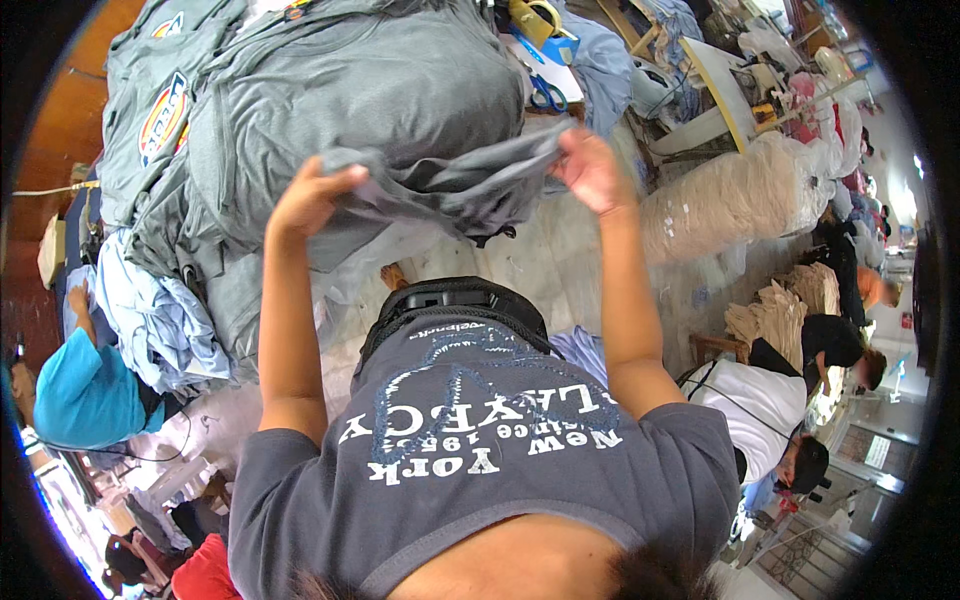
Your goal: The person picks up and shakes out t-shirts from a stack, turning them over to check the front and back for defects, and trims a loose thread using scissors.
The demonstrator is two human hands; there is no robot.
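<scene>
A grey T-shirt [455,190] hangs stretched between my two hands, bunched along its upper edge and sagging in the middle. My left hand [312,195] is closed on its left end, with the thumb pointing inward. Its right end is pinched in the fingers of my right hand [596,172], which is slightly blurred. Just beyond lies a large heap of grey T-shirts [370,90], some with a colourful chest print. Blue-handled scissors [548,94] rest to the right of the heap, near a blue tape dispenser [560,47] with a yellowish roll.
Light blue garments [155,310] hang at the left, by a person in a blue top [88,390]. On the right lie a long plastic-wrapped beige roll [730,200] and stacked beige cloth [785,310]. Other people sit or bend farther right, one in a white top [755,400].
</scene>
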